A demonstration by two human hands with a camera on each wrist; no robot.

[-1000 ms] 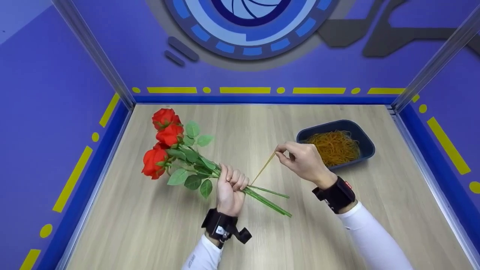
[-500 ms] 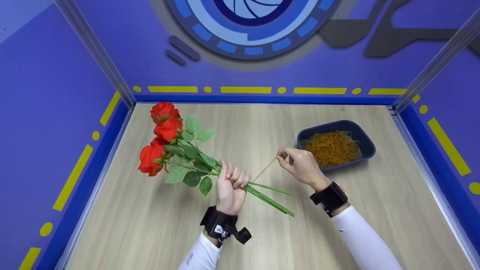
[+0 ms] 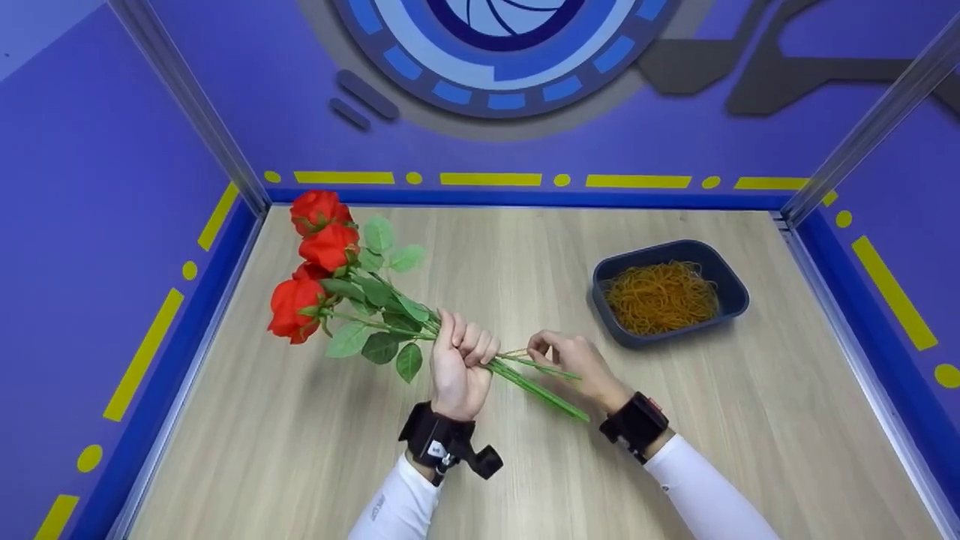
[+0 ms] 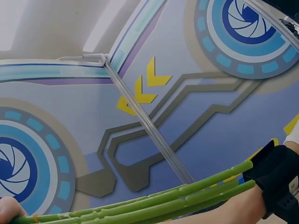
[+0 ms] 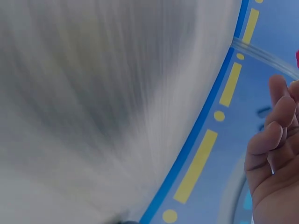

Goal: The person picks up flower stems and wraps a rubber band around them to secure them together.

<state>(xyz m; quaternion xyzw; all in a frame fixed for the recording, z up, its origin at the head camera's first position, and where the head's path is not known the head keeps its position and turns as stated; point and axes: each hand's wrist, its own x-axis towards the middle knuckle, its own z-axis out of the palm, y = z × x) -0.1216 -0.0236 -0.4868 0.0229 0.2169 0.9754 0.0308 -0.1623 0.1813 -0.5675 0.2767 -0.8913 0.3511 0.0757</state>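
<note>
Though rather indistinct, right hand (image 3: 579,361) apparently pinch-posed on rubber band (image 3: 517,352).

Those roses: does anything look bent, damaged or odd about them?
One stem splays away from the other stems beyond the left hand, which looks slightly untidy. No damage shows on the red blooms.

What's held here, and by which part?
The left hand grips the roses by their stems, below the leaves; the right hand pinches one end of a rubber band.
</note>
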